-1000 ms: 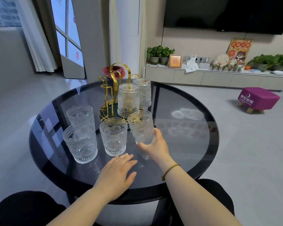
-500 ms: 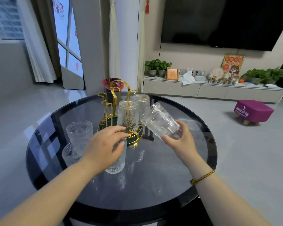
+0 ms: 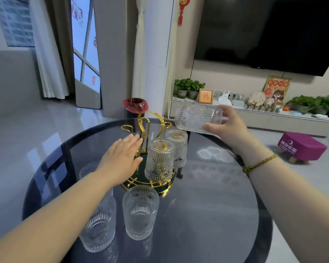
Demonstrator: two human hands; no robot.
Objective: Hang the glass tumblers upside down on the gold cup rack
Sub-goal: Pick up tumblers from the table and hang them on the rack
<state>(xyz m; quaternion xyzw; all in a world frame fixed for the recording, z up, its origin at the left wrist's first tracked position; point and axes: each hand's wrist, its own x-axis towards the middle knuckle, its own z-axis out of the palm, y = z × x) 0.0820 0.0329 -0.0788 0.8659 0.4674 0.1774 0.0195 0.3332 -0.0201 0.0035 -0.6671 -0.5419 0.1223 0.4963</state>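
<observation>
The gold cup rack (image 3: 146,126) stands on a round dark glass table (image 3: 207,215), with two ribbed glass tumblers hung upside down on it: a near one (image 3: 159,162) and a far one (image 3: 178,147). My right hand (image 3: 230,126) grips another tumbler (image 3: 195,117) on its side, raised above and right of the rack. My left hand (image 3: 122,158) is flat with its fingers together, reaching to the rack's left side. Upright tumblers stand in front: one (image 3: 140,211) in the middle, one (image 3: 99,224) partly behind my left forearm, another (image 3: 87,169) further back.
A red glass bowl (image 3: 134,104) sits beyond the rack on a dark stand. A purple stool (image 3: 302,146) stands on the floor to the right. A low white cabinet (image 3: 273,120) with plants and ornaments runs along the far wall under a television.
My right hand has lifted the tumbler off the table, tipped it onto its side and carried it up over the rack. My left hand moved from the near table edge to the rack.
</observation>
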